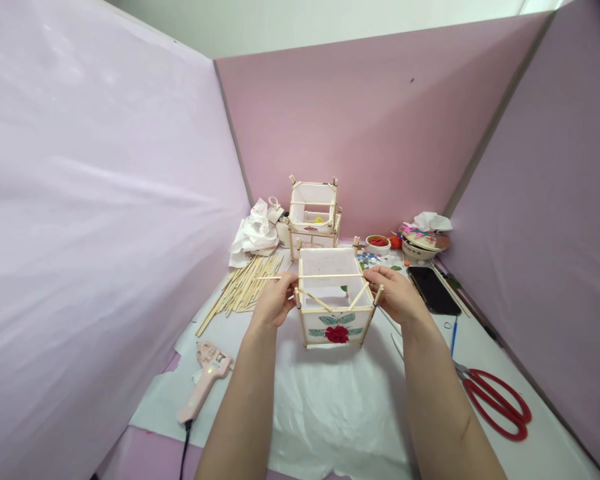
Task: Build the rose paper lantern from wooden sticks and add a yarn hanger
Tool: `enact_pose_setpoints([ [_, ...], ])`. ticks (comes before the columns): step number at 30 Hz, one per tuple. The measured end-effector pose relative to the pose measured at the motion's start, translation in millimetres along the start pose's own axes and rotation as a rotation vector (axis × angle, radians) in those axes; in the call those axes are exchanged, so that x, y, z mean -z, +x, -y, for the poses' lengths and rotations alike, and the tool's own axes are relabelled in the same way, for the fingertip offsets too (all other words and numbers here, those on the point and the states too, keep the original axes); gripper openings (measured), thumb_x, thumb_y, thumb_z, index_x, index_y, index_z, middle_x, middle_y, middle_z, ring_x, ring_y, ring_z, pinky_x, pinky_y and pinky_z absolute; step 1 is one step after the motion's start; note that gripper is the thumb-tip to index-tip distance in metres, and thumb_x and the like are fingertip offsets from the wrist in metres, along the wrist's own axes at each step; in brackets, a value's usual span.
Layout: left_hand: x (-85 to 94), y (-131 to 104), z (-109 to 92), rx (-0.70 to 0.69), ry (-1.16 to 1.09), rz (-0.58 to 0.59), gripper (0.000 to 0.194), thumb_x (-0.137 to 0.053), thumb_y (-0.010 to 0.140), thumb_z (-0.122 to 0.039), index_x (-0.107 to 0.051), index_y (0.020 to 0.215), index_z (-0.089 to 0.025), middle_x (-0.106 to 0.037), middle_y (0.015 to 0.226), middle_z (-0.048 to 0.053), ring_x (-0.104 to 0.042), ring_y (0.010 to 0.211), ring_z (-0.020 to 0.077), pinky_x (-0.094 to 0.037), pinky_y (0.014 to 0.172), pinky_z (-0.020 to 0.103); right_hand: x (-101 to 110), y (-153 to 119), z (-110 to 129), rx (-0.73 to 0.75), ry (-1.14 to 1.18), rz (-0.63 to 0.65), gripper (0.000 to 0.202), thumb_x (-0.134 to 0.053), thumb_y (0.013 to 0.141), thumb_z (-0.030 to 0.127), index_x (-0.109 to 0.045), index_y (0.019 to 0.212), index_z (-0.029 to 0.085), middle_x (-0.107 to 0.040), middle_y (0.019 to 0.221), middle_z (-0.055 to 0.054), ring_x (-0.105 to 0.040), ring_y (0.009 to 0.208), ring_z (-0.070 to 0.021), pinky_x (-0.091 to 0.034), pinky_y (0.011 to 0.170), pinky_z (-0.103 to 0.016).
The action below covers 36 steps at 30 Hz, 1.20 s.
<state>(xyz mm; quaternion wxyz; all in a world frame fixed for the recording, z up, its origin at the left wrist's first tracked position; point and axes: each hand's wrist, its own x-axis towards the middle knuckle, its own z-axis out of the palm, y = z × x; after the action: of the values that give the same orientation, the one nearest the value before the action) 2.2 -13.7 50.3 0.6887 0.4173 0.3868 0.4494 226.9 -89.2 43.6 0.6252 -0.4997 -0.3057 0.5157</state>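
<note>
A box-shaped lantern [309,327] of thin wooden sticks and white panels stands in front of me, with a red flower and green leaves on its near side. Across its open top lies a long wooden stick [330,275], whose left end sticks out past the frame. My left hand [274,300] is closed around that stick at the lantern's left edge. At the right edge, the fingers of my right hand [394,293] pinch the stick's other end. Short sticks brace the two near corners of the top. My hands partly cover the lantern's side edges.
Left are a pile of sticks [245,285] and a pink glue gun [205,383] with its cord. A second lantern [313,230] stands behind. On the right lie a phone [434,291], red-handled scissors [497,402] and a blue pen-like tool [454,335], with a bowl [417,251] farther back.
</note>
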Motion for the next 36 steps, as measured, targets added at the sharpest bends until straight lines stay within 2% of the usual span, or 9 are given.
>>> enact_pose_setpoints([
  [7,-0.5,0.3,1.1,0.022,-0.029,-0.008,0.022,-0.068,0.056,-0.023,-0.048,0.055,-0.016,-0.043,0.051,-0.006,-0.037,0.046,0.0046,-0.03,0.044,0.018,2.3,6.3,-4.5,-0.062,0.101,0.075,0.026,-0.076,0.065,0.035,-0.057,0.071,0.018,-0.057,0.061,0.004,-0.05,0.052,-0.008,-0.038,0.05,-0.02],
  [11,-0.4,1.5,1.0,0.032,-0.034,-0.023,0.025,-0.07,0.055,-0.024,-0.046,0.054,-0.016,-0.041,0.05,-0.007,-0.037,0.045,0.0044,-0.026,0.043,0.018,2.2,9.1,-6.3,-0.068,0.156,0.059,0.024,-0.074,0.066,0.035,-0.057,0.069,0.019,-0.059,0.063,0.004,-0.052,0.054,-0.0089,-0.04,0.051,-0.022],
  [18,0.0,2.1,1.6,0.06,-0.036,-0.044,0.024,-0.07,0.055,-0.025,-0.048,0.059,-0.016,-0.044,0.053,-0.007,-0.039,0.048,0.005,-0.031,0.045,0.018,2.2,9.5,-7.4,-0.056,0.151,0.098,0.02,-0.073,0.066,0.031,-0.06,0.068,0.017,-0.058,0.06,0.004,-0.051,0.052,-0.0082,-0.039,0.049,-0.021],
  [32,-1.0,3.1,2.4,0.073,-0.058,-0.046,0.026,-0.071,0.054,-0.023,-0.046,0.058,-0.017,-0.043,0.052,-0.007,-0.04,0.047,0.0052,-0.031,0.045,0.019,1.8,9.2,-6.9,-0.094,0.206,0.126,0.022,-0.077,0.063,0.031,-0.061,0.07,0.017,-0.061,0.06,0.003,-0.053,0.053,-0.0095,-0.04,0.052,-0.023],
  [36,0.0,3.5,3.2,0.067,-0.054,-0.038,0.026,-0.071,0.055,-0.024,-0.046,0.059,-0.017,-0.044,0.051,-0.007,-0.04,0.047,0.0056,-0.031,0.045,0.019,6.0,13.7,-10.5,-0.065,0.179,0.157,0.024,-0.075,0.067,0.037,-0.06,0.07,0.019,-0.062,0.063,0.002,-0.054,0.055,-0.0105,-0.042,0.054,-0.024],
])
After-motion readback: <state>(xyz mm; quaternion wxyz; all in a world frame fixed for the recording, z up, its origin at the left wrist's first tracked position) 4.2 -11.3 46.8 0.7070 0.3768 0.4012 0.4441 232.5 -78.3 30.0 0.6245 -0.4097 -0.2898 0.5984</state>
